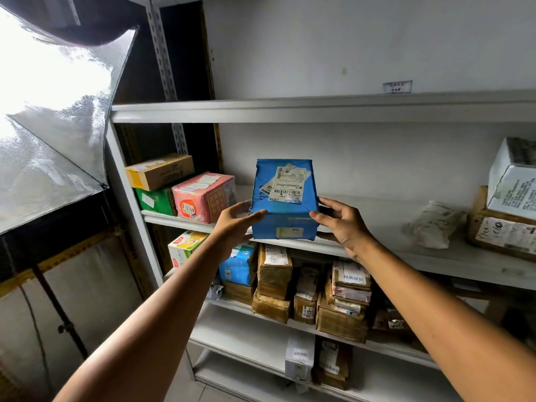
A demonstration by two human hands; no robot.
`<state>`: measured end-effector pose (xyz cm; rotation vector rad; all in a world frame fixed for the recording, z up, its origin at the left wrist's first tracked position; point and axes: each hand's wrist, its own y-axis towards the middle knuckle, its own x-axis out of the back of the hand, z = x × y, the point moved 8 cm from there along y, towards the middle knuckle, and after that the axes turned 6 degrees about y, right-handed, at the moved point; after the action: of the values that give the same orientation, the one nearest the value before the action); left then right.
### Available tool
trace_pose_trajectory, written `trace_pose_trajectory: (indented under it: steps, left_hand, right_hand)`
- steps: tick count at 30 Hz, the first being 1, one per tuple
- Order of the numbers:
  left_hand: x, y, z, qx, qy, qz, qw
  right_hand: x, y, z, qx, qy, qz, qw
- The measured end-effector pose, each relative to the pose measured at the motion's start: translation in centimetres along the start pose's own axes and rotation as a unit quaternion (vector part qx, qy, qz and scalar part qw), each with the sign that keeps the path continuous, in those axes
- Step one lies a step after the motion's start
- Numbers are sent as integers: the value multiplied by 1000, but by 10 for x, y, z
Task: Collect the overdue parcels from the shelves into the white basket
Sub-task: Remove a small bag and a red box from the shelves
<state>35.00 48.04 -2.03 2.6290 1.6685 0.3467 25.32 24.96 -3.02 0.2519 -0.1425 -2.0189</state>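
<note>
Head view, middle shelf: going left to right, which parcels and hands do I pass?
brown carton → pink parcel → left hand → blue parcel → right hand → white bag parcel → brown box at the right edge.

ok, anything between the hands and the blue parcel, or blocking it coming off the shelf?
Nothing visible. Left hand and right hand grip the blue parcel at the shelf edge; the pink parcel sits apart, leftward. White basket isn't in view, so that path can't be judged.
</note>
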Motion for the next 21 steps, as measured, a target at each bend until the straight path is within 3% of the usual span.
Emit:
trace_pose_trajectory:
  steps: [11,21]
  left_hand:
    - [-2,-3,-9,-24,93,-52,994]
    - [-11,1,-4,-5,112,-55,992]
  right_hand:
    - [10,-3,-24,-68,85,-5,994]
    - [20,-3,-30,-98,72,-1,993]
